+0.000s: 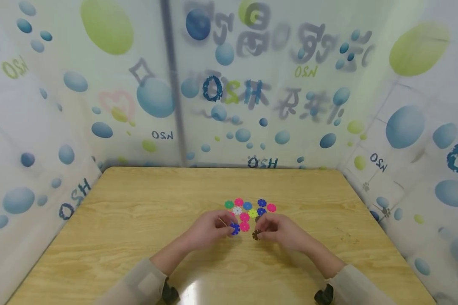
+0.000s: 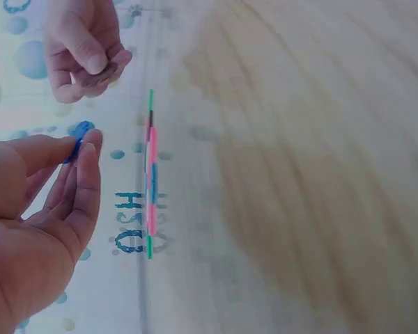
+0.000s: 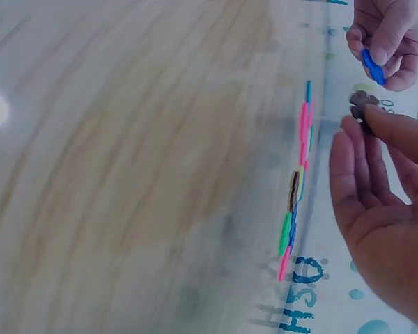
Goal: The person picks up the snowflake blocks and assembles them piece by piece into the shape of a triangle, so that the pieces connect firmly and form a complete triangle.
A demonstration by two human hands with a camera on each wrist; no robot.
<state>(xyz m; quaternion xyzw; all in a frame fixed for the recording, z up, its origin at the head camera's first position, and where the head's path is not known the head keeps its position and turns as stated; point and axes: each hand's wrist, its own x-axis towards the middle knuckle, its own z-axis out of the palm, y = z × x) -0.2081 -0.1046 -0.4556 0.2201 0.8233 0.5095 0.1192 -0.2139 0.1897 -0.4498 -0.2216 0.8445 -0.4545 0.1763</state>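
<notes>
Between thumb and fingertips my left hand [image 1: 210, 228] pinches a dark blue snowflake disc [image 1: 235, 229], notched round its rim. My right hand [image 1: 284, 231] pinches a brown snowflake disc [image 1: 256, 234] the same way. The two discs are held a short gap apart, over the near side of a group of loose discs. In the left wrist view the blue disc [image 2: 80, 139] is partly covered by the thumb and fingers. The right wrist view shows the brown disc [image 3: 362, 104] sticking out past the thumb tip.
Several loose discs lie flat on the wooden table [image 1: 137, 212] beyond the hands, among them a green disc [image 1: 229, 204], a white disc [image 1: 237, 210], a yellow disc [image 1: 252, 213] and a pink disc [image 1: 271, 207]. Printed curtains [image 1: 229, 140] enclose the table's back and sides.
</notes>
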